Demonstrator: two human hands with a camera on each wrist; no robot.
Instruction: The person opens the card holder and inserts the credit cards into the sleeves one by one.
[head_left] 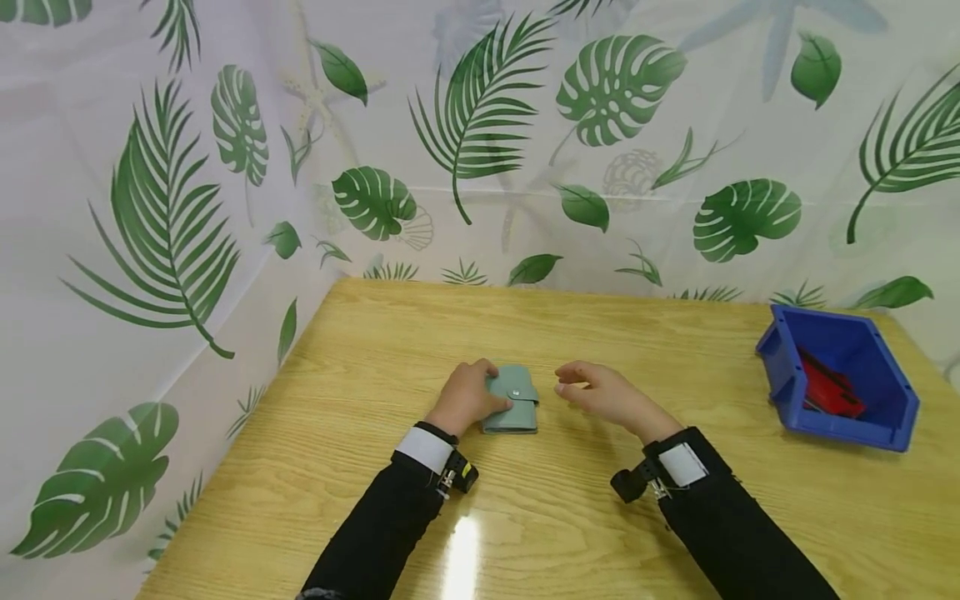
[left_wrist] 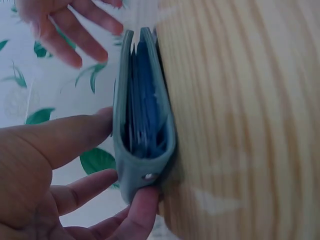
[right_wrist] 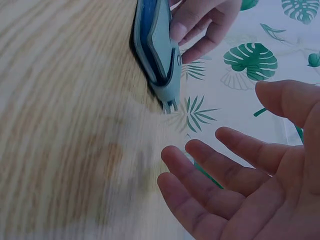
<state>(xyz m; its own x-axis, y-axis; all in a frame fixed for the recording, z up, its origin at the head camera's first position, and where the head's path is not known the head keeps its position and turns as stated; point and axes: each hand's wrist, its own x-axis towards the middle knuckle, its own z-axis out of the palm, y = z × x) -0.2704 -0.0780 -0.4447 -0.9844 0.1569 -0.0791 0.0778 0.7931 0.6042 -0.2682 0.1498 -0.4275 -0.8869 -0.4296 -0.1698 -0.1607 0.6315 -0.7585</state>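
A pale green wallet (head_left: pixel 513 423) with a snap strap lies on the wooden table, its strap fastened over the right edge. Its open end in the left wrist view shows a stack of thin blue inserts (left_wrist: pixel 142 110) between the covers. My left hand (head_left: pixel 467 395) grips the wallet from its left side, thumb on the top cover and a fingertip (left_wrist: pixel 145 202) against the folded spine. To the right, apart from the wallet, my right hand (head_left: pixel 609 398) hovers with relaxed, spread fingers and holds nothing. In the right wrist view its palm faces the wallet's strap side.
A blue plastic bin (head_left: pixel 847 429) stands at the table's right side, with red and black things (head_left: pixel 828 387) inside. White cloth (head_left: pixel 450 250) printed with green leaves hangs along the back and left of the table (head_left: pixel 390 333).
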